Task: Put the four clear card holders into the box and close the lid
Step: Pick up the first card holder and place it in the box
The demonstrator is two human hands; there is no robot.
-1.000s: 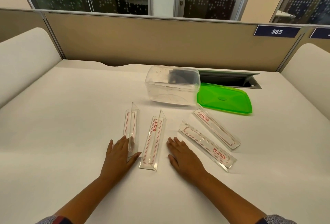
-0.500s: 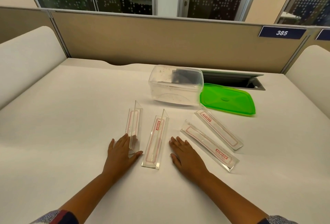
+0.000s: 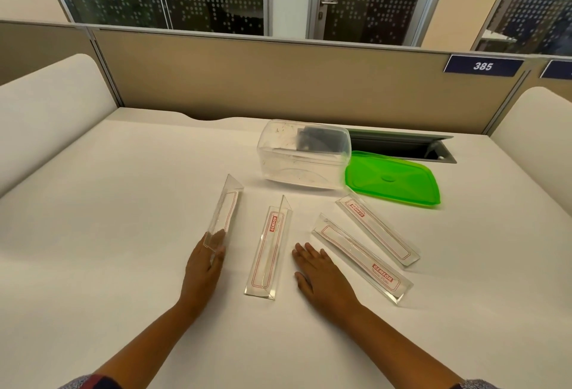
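Observation:
Several clear triangular card holders with red print lie on the white table. My left hand [image 3: 201, 268] grips the near end of the leftmost card holder [image 3: 225, 212], and my fingertips show through its plastic. A second card holder [image 3: 269, 249] lies between my hands. My right hand [image 3: 318, 274] rests flat and empty on the table, just left of a third card holder [image 3: 360, 257]. The last card holder [image 3: 377, 230] lies beyond that one, near the lid. The clear box [image 3: 305, 154] stands open behind them, with its green lid [image 3: 393, 181] lying flat to its right.
A recessed cable slot [image 3: 402, 147] is sunk in the table behind the lid. A beige partition [image 3: 278, 79] closes the far edge, and padded white side panels [image 3: 46, 110] flank the table.
My left hand has closed around the near end of the leftmost holder, which has shifted slightly left and tilted. My right hand has stayed flat on the table.

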